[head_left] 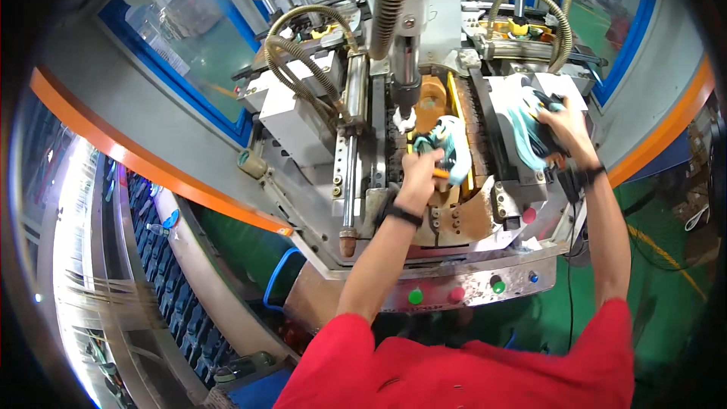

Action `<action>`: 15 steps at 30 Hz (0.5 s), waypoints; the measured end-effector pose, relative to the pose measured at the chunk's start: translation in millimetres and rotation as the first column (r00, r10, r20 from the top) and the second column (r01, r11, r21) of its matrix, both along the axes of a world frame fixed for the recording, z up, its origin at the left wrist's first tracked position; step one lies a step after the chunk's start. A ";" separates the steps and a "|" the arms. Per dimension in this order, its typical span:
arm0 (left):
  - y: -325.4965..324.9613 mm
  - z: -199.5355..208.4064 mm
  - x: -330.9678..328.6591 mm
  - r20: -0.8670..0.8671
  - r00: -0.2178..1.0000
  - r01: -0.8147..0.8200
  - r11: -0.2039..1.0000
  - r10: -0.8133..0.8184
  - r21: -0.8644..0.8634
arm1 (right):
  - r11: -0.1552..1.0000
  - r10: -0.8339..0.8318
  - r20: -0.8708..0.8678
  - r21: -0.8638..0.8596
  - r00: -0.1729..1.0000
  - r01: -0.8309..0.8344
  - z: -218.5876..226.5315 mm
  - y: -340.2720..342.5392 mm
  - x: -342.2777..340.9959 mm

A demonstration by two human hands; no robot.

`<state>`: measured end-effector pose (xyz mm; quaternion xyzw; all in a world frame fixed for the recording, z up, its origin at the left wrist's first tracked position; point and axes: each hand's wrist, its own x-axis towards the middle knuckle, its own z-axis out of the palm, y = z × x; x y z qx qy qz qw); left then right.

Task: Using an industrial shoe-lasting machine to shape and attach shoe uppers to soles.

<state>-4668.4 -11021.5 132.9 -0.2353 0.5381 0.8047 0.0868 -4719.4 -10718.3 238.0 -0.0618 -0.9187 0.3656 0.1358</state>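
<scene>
My left hand (418, 176), with a dark band at the wrist, is closed on a shoe with a pale blue and white sole (457, 144). That shoe sits within the middle fixture of the machine, beside a yellow strip and below an upright metal rod (407, 68). A bit of orange shows by my fingers. Over at the right, my right hand (564, 123) grips the dark upper of a second shoe, whose pale teal sole (522, 117) faces left. This one is over a white block (501, 98). My fingertips are partly hidden on both shoes.
A metal cylinder (354, 95) with ribbed hoses stands left of the fixture. Green and red buttons line the front panel (473, 292). An orange-edged frame (151, 174) curves around the machine. Farther left runs a conveyor with dark slats (163, 273). A blue hose (277, 276) hangs below.
</scene>
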 end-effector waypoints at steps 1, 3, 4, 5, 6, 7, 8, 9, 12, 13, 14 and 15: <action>-9.5 14.9 33.7 -0.019 0.999 0.043 0.995 -0.042 0.086 | 0.991 0.119 0.175 -0.087 0.977 -0.105 -3.7 -17.2 -26.7; -42.0 50.6 117.7 -0.057 0.997 0.067 0.981 -0.058 0.180 | 0.956 0.267 0.253 0.049 0.930 -0.288 -0.9 -92.9 -46.0; -51.9 68.5 155.6 -0.088 0.995 0.051 0.990 -0.039 0.133 | 0.934 0.229 0.369 0.176 0.901 -0.310 -11.8 -121.7 -63.0; -65.2 78.6 191.7 -0.114 0.993 0.023 0.996 -0.013 0.087 | 0.911 0.181 0.447 0.259 0.876 -0.321 -9.5 -161.1 -60.0; -72.9 85.5 223.7 -0.131 0.991 -0.002 0.995 0.014 0.097 | 0.937 0.199 0.417 0.184 0.887 -0.296 -41.9 -169.1 -76.0; -86.3 94.5 261.6 -0.141 0.987 -0.070 0.994 0.082 0.089 | 0.926 0.203 0.406 0.216 0.891 -0.309 -61.7 -200.1 -81.9; -100.7 100.5 295.3 -0.121 0.987 -0.107 0.994 0.110 0.028 | 0.919 0.206 0.398 0.234 0.894 -0.317 -77.7 -219.3 -82.4; -112.3 106.4 325.8 -0.100 0.985 -0.148 0.988 0.143 -0.039 | 0.911 0.216 0.390 0.249 0.895 -0.329 -91.8 -239.2 -81.9; -120.9 117.9 403.0 -0.134 0.879 -0.470 0.878 0.457 -0.092 | 0.945 0.154 0.255 0.243 0.955 -0.217 -146.0 -274.8 -66.5; -118.0 119.5 422.5 -0.134 0.820 -0.570 0.814 0.556 -0.115 | 0.930 0.107 0.244 0.318 0.964 -0.183 -163.4 -278.8 -71.4; -113.8 116.7 445.0 -0.118 0.747 -0.664 0.743 0.654 -0.083 | 0.919 0.092 0.256 0.349 0.962 -0.181 -160.6 -285.2 -59.5; -108.5 114.7 458.8 -0.126 0.704 -0.709 0.700 0.698 -0.082 | 0.903 0.180 0.230 0.348 0.956 -0.253 -211.0 -242.5 -100.5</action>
